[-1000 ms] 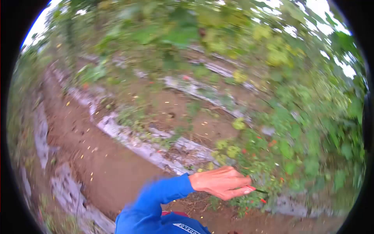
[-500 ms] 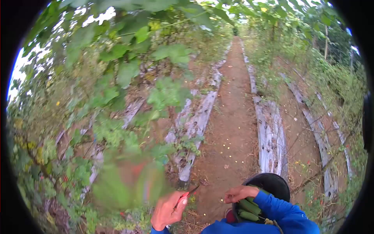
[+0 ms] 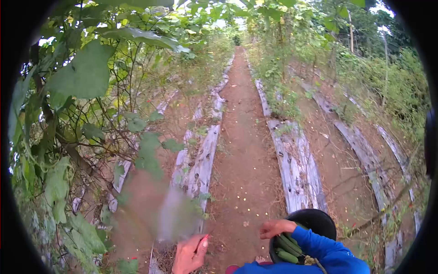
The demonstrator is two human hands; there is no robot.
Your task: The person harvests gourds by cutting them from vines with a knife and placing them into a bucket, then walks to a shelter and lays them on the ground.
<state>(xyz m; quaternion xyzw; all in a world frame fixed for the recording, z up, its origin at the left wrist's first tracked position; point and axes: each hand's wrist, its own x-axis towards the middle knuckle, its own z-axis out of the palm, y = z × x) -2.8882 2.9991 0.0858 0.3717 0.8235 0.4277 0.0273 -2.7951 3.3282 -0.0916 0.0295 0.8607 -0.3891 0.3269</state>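
Observation:
At the bottom of the view, my left hand [image 3: 190, 255] is closed round a small red-handled blade [image 3: 205, 238]; only its red part shows clearly now. My right hand [image 3: 275, 228] lies over the left rim of a black bucket [image 3: 323, 222], its fingers bent downward and pressed together. Whatever those fingers hold, if anything, is hidden. Several long green vegetables [image 3: 288, 246] lie in the bucket, beneath my blue-sleeved right forearm.
A dirt path [image 3: 245, 137] runs straight ahead between long strips of grey plastic sheeting [image 3: 296, 169]. Leafy vines [image 3: 84, 73] hang close on the left, and a blurred patch hides part of the ground above my left hand. More plants grow on the right.
The view has shifted, with the path now further left. My left hand sits lower and further left, its blade less visible. The near leaves have moved, and the bucket shows slightly lower.

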